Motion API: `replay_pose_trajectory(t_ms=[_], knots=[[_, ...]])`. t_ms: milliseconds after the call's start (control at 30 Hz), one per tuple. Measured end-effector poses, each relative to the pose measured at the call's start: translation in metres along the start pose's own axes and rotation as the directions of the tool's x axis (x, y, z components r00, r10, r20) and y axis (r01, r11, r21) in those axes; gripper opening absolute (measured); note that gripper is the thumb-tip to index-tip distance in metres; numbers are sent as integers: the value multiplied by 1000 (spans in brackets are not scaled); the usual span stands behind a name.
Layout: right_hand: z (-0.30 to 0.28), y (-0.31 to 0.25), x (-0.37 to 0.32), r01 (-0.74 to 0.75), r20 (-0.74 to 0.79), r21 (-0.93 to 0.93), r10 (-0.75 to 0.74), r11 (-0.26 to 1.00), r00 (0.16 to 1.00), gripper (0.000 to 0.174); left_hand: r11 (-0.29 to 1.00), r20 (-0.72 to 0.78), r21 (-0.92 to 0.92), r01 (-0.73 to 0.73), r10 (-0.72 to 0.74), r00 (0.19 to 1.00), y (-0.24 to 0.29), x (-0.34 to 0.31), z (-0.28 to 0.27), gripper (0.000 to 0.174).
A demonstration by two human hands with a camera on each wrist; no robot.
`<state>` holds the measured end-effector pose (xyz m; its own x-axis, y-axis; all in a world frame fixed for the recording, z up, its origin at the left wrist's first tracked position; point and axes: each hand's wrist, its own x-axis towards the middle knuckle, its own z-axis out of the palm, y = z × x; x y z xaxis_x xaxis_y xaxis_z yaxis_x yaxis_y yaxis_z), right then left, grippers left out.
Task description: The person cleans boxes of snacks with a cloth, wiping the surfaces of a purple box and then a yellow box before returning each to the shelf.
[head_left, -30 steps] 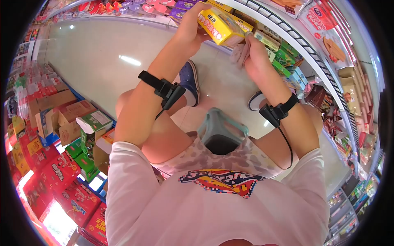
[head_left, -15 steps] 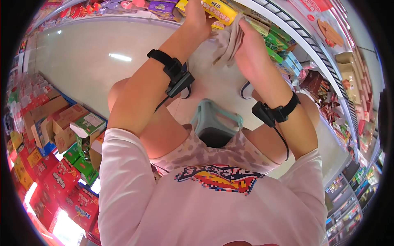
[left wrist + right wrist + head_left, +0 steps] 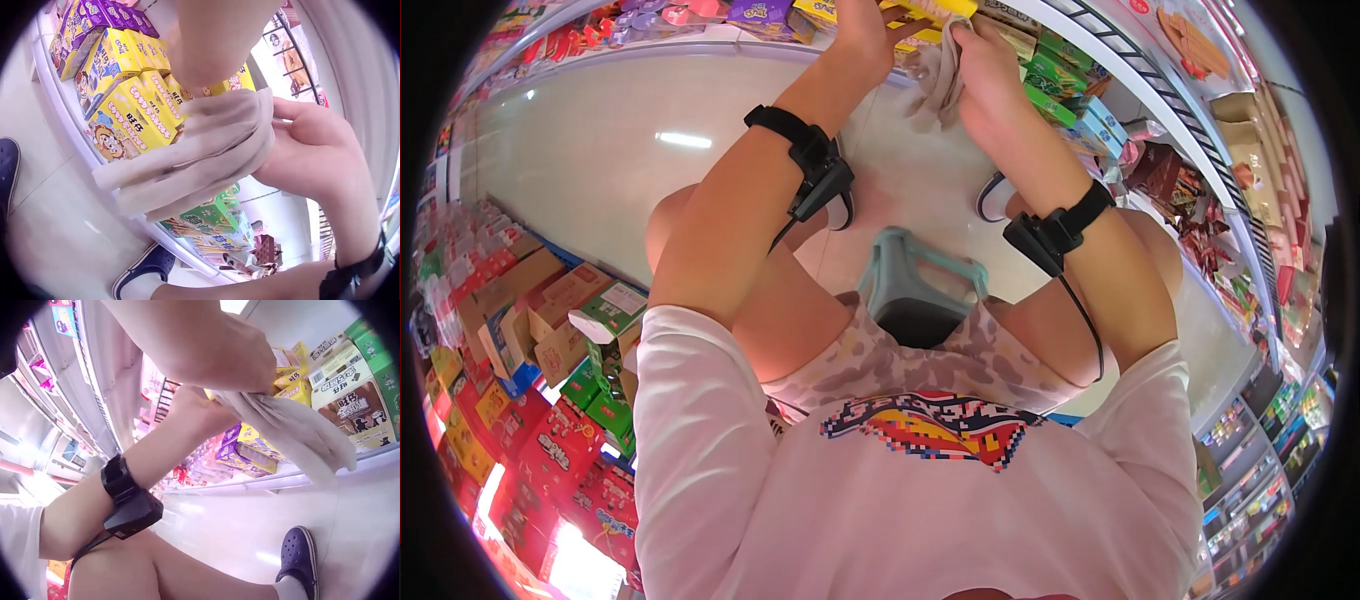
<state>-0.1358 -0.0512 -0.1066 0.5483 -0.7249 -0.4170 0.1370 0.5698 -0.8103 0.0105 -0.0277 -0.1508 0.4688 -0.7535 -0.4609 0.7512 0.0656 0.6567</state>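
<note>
At the top edge of the head view, a yellow snack box [image 3: 940, 9] is partly cut off by the frame. My left hand [image 3: 866, 38] holds it from the left, fingers along its side. My right hand [image 3: 990, 80] grips a beige cloth [image 3: 938, 85] close against the box's right end; the cloth's folds hang down. In the left wrist view the same cloth [image 3: 200, 156] droops from the right hand [image 3: 306, 140] in front of stacked yellow boxes [image 3: 128, 122]. From the right wrist, the cloth [image 3: 300, 428] trails below the knuckles, and the left fingers are hidden.
A low shelf carries purple boxes [image 3: 78, 31], green boxes [image 3: 1055, 75] and light blue boxes [image 3: 1100, 128]. Its white wire-fronted upper edge [image 3: 1140, 85] curves past the right arm. A teal stool [image 3: 915, 290] stands between the legs. Cartons [image 3: 555, 310] and red boxes [image 3: 560, 435] fill the left.
Both hands have moved up and away from the body with the yellow box, which has turned and slid partly out of view. The cloth hangs lower from the right hand than a second ago.
</note>
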Motion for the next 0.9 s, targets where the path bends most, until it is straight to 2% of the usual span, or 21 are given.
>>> replay_pose_trajectory(t_ms=[67, 100, 167, 200, 267, 300, 333, 367, 400, 433, 500, 533, 600, 633, 700, 833, 900], knots=[[-10, -4, -1, 3, 204, 89, -21, 996, 979, 28, 994, -22, 47, -101, 102, 995, -1, -2, 3, 44], [-9, 2, 9, 3, 204, 87, -21, 996, 979, 28, 994, -21, 45, -101, 102, 995, 0, -4, 6, 44], [-4, 19, 38, 35, -159, -3, -35, 999, 987, 23, 994, -81, 77, -81, 87, 993, 0, -7, 11, 51], [-2, 17, 42, 33, -155, -5, -34, 999, 987, 23, 994, -84, 76, -84, 90, 992, -3, -1, 9, 51], [-1, 12, 46, 3, -193, 109, 18, 994, 981, 21, 886, -165, 457, -79, 172, 971, -7, 9, 2, 56], [-2, 11, 47, -1, -189, 107, 21, 994, 982, 21, 887, -170, 456, -79, 174, 970, -12, 12, -7, 56], [-5, 9, 47, -37, -197, 64, 49, 997, 979, 20, 729, -189, 667, -155, 367, 911, -18, 12, -16, 56], [-8, 7, 48, -72, -207, 20, 75, 997, 976, 20, 516, -156, 837, -182, 545, 824, -22, 15, -24, 56], [-20, 16, 64, 25, -296, -44, -37, 999, 954, 25, 538, -395, 839, 83, 496, 773, -28, 15, -19, 54], [-21, 15, 64, 24, -293, -45, -36, 999, 955, 25, 540, -397, 838, 84, 497, 771, -26, 12, -15, 54], [-23, 16, 62, -6, -239, 9, 8, 1000, 971, 26, 676, -615, 640, 365, 166, 771, -22, 6, -12, 45], [-14, 8, 46, -7, -238, 6, 9, 1000, 971, 26, 678, -616, 638, 365, 166, 770, -23, 7, -14, 45], [12, -15, 4, -99, -25, 28, 99, 995, 995, 21, 736, -487, 612, 288, 64, 871, -27, 10, -21, 42], [15, -13, 4, -98, -25, 24, 99, 995, 995, 21, 739, -487, 609, 287, 62, 871, -28, 13, -23, 42], [15, -6, 6, -89, 0, -39, 90, 995, 996, 24, 805, -404, 525, 276, -50, 913, -28, 17, -26, 42], [10, 2, 4, -13, 44, -123, 19, 992, 999, 28, 791, -497, 533, 302, 4, 868, -10, -23, 9, 47], [22, -5, -11, -37, -49, -188, 28, 981, 998, 27, 850, -478, 438, 292, -55, 877, -6, -26, 8, 54]])
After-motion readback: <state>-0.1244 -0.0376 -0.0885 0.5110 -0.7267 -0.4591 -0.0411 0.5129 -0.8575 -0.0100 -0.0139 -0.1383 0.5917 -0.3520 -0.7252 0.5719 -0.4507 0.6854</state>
